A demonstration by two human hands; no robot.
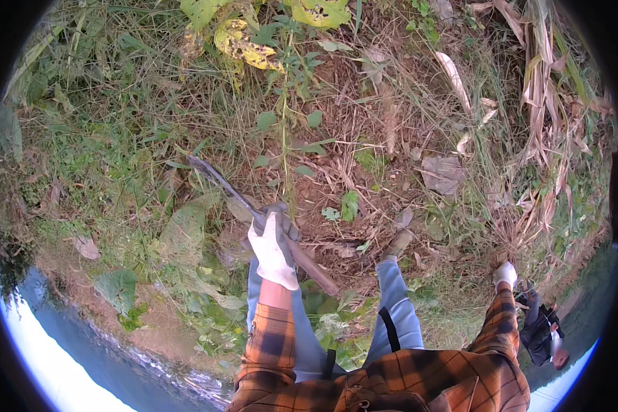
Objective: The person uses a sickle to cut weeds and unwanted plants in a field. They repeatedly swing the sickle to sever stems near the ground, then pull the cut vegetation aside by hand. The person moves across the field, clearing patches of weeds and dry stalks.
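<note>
My left hand (273, 252), in a white work glove with grey fingers, grips a sickle near where blade meets handle. Its narrow dark blade (224, 185) points up and left over the grass. The wooden handle (311, 265) slants down to the right, past my wrist. Out to the right, my right hand (505, 274), also gloved, is closed around the gathered end of a bundle of dry stalks and grass (510, 234). Dry corn leaves (541, 98) stretch above that bundle towards the upper right. My right fingers are too small to see singly.
Blue trouser legs (399, 309) and a muddy shoe (399, 242) stand on littered reddish soil (314, 201). A leafy green stem (285, 129) rises ahead, near yellowed, spotted leaves (242, 46). Tangled grass (118, 103) covers the left. Another person in dark clothes (538, 329) is at lower right.
</note>
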